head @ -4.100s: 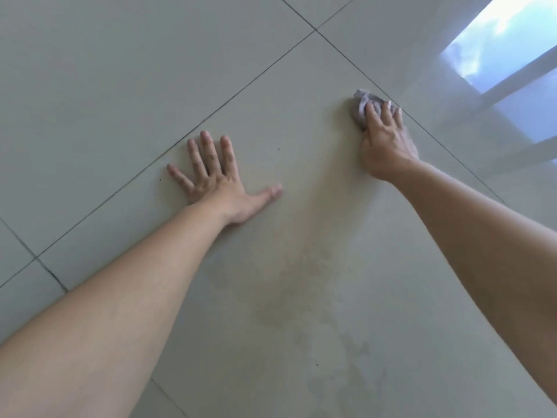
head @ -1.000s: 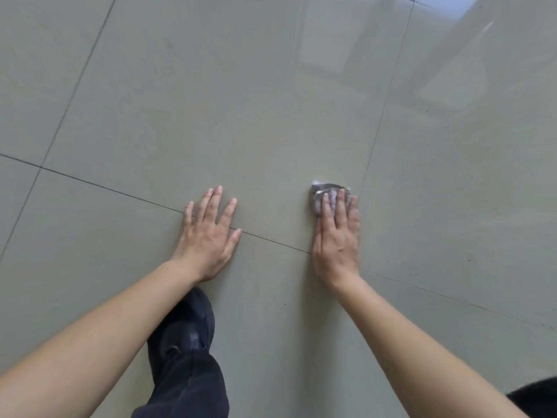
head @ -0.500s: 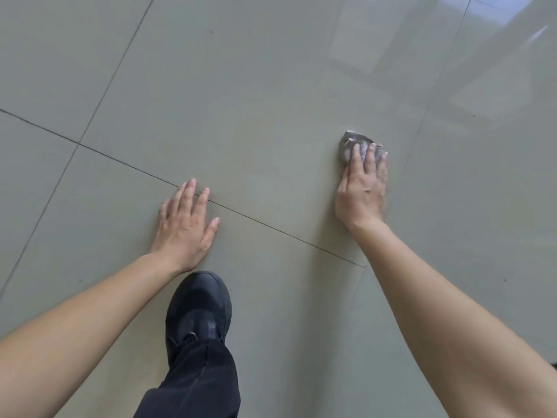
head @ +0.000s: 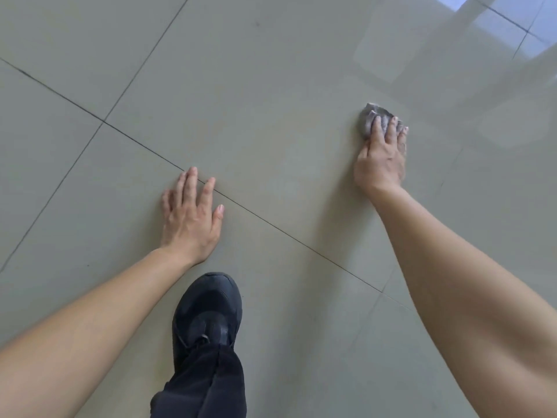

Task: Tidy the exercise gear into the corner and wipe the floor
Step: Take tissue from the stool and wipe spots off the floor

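Under the straight fingers [head: 391, 132] of the right hand [head: 380, 164] lies a small grey cloth [head: 369, 116], bunched up on the floor [head: 271, 86]. The fingers lie flat on top of the cloth and press it down; they do not curl round it. Part of the cloth sticks out past the fingertips, on the far side. The right arm [head: 452, 282] reaches out long from the lower right corner. The left hand [head: 191, 218] is well apart from the cloth. Its fingers [head: 190, 188] are straight and close together, its palm is flat on the floor, and it holds nothing. Its fingertips reach a thin dark line [head: 271, 224] between two floor tiles. Just below the left wrist, a black shoe [head: 208, 312] stands on the floor, toe pointing away from the person. A dark trouser leg [head: 208, 387] covers the back of the shoe. The tiles are pale, grey-green and shiny. Far off in the top right corner, a bright patch of light [head: 530, 22] shines on them.
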The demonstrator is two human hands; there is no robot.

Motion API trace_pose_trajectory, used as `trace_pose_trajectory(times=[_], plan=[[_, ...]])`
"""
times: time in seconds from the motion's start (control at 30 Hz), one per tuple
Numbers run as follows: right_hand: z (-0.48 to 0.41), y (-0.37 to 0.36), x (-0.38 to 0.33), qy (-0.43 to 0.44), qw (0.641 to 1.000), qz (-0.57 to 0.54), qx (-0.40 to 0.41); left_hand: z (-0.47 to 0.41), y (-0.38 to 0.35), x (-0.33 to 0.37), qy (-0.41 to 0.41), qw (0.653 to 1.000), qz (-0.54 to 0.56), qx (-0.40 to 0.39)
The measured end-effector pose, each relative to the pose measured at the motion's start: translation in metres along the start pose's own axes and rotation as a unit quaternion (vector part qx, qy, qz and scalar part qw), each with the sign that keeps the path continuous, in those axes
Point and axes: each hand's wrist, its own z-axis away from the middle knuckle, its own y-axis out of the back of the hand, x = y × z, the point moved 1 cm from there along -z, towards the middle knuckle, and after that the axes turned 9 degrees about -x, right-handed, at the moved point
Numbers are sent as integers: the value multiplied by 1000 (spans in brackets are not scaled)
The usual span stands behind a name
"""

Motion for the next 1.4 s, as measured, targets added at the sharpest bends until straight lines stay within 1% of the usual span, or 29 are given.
trace_pose_trajectory(times=[0.03, 0.07, 0.13, 0.2, 0.23, 0.3, 0.37, 0.4, 0.43, 0.5, 0.57, 0.63, 0.67, 0.7, 0.77, 0.83, 0.9, 0.97, 1.0, 1.03, 1.07, 1.1, 1.17, 1.2, 1.23, 1.27, 1.3, 1.33, 1.4], plan=[[6, -9, -17, -5, 1000, -11, -1, -2, 1, -4, 12, 1000, 3, 2], [19, -23, -32, 36, 999, -10, 0, -3, 2, -8, 24, 1000, 7, 7], [63, -58, -57, 213, 976, 22, -25, -8, 6, -19, 47, 999, 15, 18], [111, -86, -66, 369, 922, 84, -82, -12, 7, -28, 65, 997, 22, 28], [126, -92, -65, 420, 893, 109, -117, -13, 7, -33, 72, 997, 27, 33], [130, -88, -60, 491, 842, 155, -162, -13, 9, -39, 75, 996, 32, 36], [103, -73, -54, 533, 807, 200, -156, -12, 9, -41, 72, 996, 30, 30], [84, -63, -52, 524, 812, 212, -144, -12, 9, -40, 71, 997, 31, 28], [62, -52, -51, 488, 837, 210, -127, -11, 10, -40, 72, 996, 33, 27], [19, -28, -49, 376, 906, 175, -79, -12, 9, -40, 74, 996, 34, 31], [-11, -13, -57, 260, 955, 132, -49, -13, 8, -42, 76, 996, 31, 33], [-21, -17, -77, 182, 978, 98, -33, -15, 10, -44, 80, 996, 32, 39], [-17, -24, -90, 168, 981, 89, -29, -16, 11, -45, 88, 994, 36, 44], [-7, -34, -103, 186, 978, 87, -31, -18, 12, -47, 103, 993, 44, 48], [31, -64, -124, 320, 941, 93, -53, -21, 15, -50, 139, 986, 69, 56], [80, -92, -129, 454, 876, 124, -106, -23, 17, -53, 162, 981, 85, 64], [104, -100, -124, 525, 818, 166, -163, -24, 19, -58, 170, 979, 90, 72], [83, -91, -117, 585, 765, 202, -178, -24, 21, -62, 174, 978, 92, 71], [62, -85, -116, 602, 749, 216, -175, -23, 21, -65, 176, 978, 91, 68], [39, -78, -116, 600, 753, 220, -155, -23, 21, -67, 178, 978, 89, 64], [14, -68, -118, 572, 784, 209, -119, -22, 21, -69, 180, 978, 87, 59], [-11, -56, -121, 515, 835, 181, -73, -21, 21, -70, 181, 978, 84, 54], [-46, -31, -130, 318, 940, 118, -23, -20, 19, -74, 182, 979, 82, 44], [-54, -26, -138, 220, 971, 87, -22, -21, 19, -75, 179, 980, 79, 38], [-55, -26, -148, 159, 985, 67, -21, -21, 18, -77, 175, 981, 73, 32], [-49, -32, -161, 146, 987, 60, -19, -22, 19, -79, 172, 982, 69, 29], [-37, -43, -174, 180, 981, 65, -25, -22, 20, -81, 173, 982, 68, 29], [-20, -57, -186, 256, 963, 74, -32, -23, 21, -84, 179, 981, 70, 32], [24, -86, -198, 417, 900, 107, -73, -25, 25, -90, 194, 977, 78, 39]])
